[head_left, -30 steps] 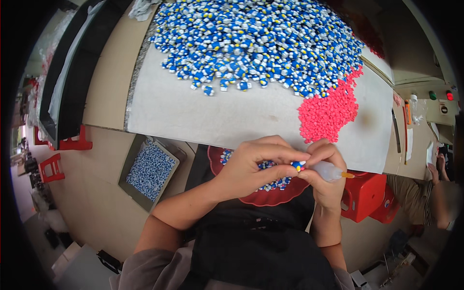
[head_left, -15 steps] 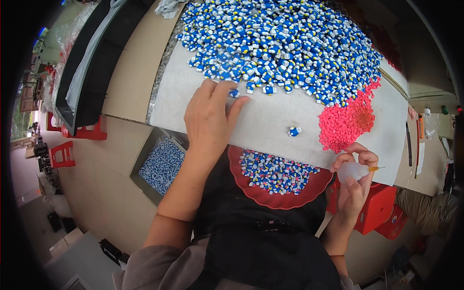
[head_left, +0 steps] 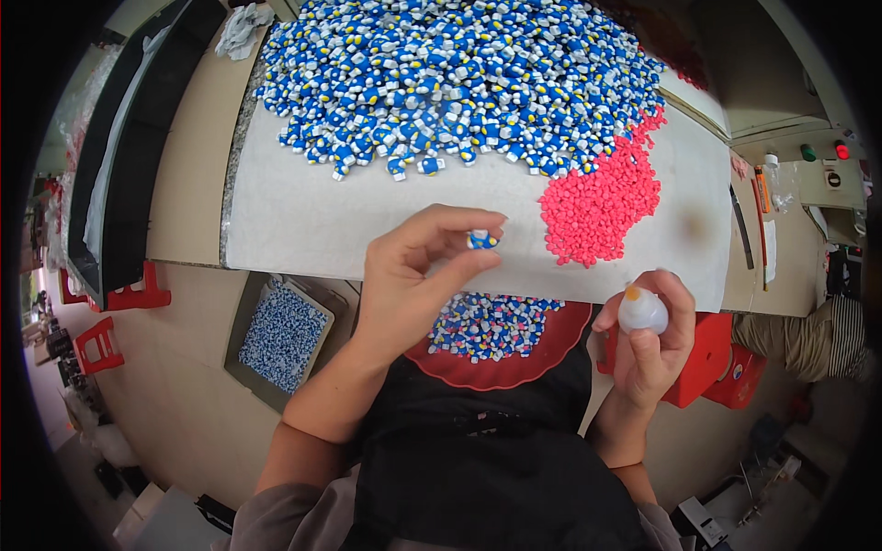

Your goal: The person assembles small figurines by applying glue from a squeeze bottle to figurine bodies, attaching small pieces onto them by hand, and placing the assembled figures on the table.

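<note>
Above the red tray [head_left: 551,363], two hands at work.
The left hand [head_left: 409,280] pinches a small blue-and-white piece [head_left: 481,240] between thumb and fingertips over the white mat [head_left: 303,220]; the right hand [head_left: 648,340] grips a small white glue bottle [head_left: 641,310], orange tip up, near the pink pile [head_left: 602,202].

place: likely small workshop | evidence: heaped blue-white figurines [head_left: 459,83], pink parts [head_left: 602,202]

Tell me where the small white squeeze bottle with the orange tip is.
In the head view, the small white squeeze bottle with the orange tip sits lower right, held in the right hand, beside the red dish.
</note>
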